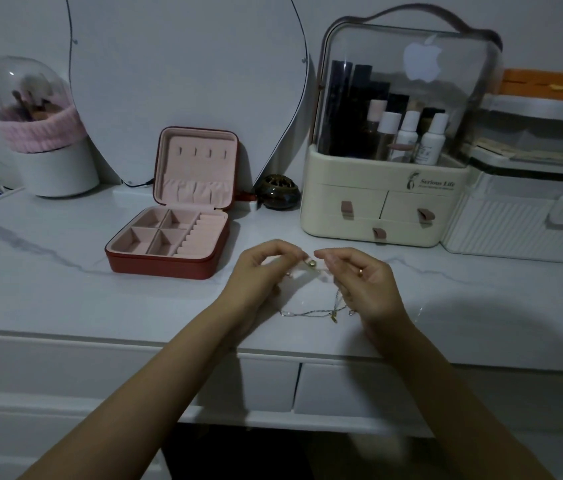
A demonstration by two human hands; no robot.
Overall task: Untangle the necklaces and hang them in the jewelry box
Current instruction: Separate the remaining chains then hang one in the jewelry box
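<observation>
- Marble-topped vanity [65, 306], dim; jewelry box [169, 237] open, hooks bare.
- Right of box: left hand [256, 271] and right hand [366, 282] pinching tangled necklaces [321, 310].
- Untangling underway; next, tease one chain free.

Left hand [259, 271] and right hand [363, 282] raised side by side, fingertips pinched, nearly touching.

At centre frame, the thin silvery necklaces [321, 308] hang in a tangle, their lower loops trailing on the bench. Left of centre the red jewelry box [169, 233] sits open, lid upright, its pink lining showing hooks, a pocket and bare compartments.
</observation>
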